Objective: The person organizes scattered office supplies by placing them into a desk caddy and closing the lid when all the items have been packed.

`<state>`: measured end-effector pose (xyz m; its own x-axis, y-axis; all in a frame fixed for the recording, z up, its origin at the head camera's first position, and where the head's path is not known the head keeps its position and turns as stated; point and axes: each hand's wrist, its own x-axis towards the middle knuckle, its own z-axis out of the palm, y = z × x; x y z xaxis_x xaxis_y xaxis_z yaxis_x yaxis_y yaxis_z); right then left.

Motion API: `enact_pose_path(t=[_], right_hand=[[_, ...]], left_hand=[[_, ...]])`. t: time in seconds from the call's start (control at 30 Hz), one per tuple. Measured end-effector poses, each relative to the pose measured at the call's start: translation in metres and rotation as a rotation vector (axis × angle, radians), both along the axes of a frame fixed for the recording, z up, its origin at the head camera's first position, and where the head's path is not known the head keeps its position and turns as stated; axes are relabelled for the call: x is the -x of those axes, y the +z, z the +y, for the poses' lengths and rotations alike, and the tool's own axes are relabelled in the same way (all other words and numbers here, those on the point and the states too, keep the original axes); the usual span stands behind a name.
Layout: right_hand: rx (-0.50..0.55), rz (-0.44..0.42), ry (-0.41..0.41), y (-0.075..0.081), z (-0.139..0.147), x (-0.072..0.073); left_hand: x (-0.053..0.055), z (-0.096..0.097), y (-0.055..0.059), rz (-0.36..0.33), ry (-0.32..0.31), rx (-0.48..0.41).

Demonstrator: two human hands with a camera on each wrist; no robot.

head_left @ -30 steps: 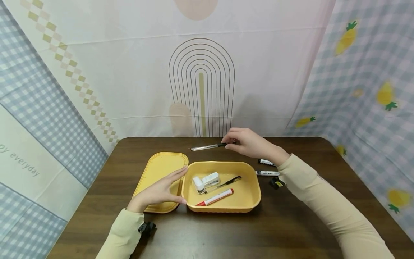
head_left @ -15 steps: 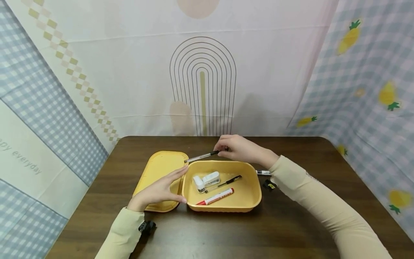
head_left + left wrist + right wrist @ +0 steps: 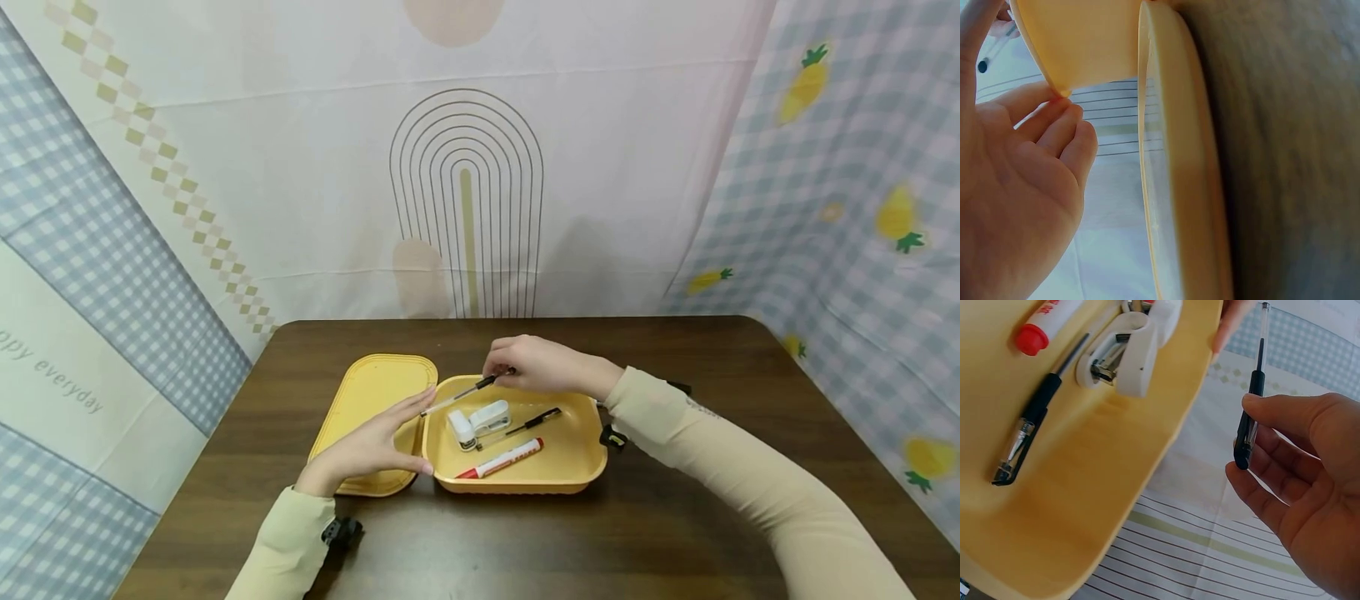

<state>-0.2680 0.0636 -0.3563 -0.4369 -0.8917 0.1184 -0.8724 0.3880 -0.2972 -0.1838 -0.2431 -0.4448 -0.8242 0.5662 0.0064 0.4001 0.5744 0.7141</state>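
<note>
My right hand [image 3: 536, 364] pinches a clear gel pen [image 3: 457, 397] by its black-capped end, over the far rim of a yellow plastic box [image 3: 585, 421]. In the right wrist view the thumb and fingertips hold the pen [image 3: 1252, 412] at its dark cap. My left hand [image 3: 367, 446] spreads along the box's left side, with fingertips at the rim. Inside the box lie a second black-capped pen [image 3: 536, 419], a red-and-white marker [image 3: 501, 458], a white mini stapler [image 3: 491, 414] and another small white object [image 3: 461, 429].
The yellow lid [image 3: 375, 387] lies left of the box, partly under my left hand. A dark object [image 3: 680, 387] shows just behind my right sleeve, which hides most of what lies there. Patterned cloth [image 3: 330, 183] hangs beyond the brown table [image 3: 480, 542].
My right hand has brought the pen nearer and slightly left, from above the table behind the box to over its far rim. The left hand has stayed at the box's side.
</note>
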Motion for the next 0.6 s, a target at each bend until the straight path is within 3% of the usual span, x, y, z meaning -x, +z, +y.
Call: enact_pose_path(t=[0.33,0.6], right_hand=[[-0.050,-0.018,0.004,-0.010,-0.005,0.003],[-0.098,-0.034,0.019,-0.019,-0.007,0.002]], left_hand=[[0.002,0.001,0.004,0.017,-0.017,-0.008],[-0.001,0.000,0.001,0.005,-0.011,0.003]])
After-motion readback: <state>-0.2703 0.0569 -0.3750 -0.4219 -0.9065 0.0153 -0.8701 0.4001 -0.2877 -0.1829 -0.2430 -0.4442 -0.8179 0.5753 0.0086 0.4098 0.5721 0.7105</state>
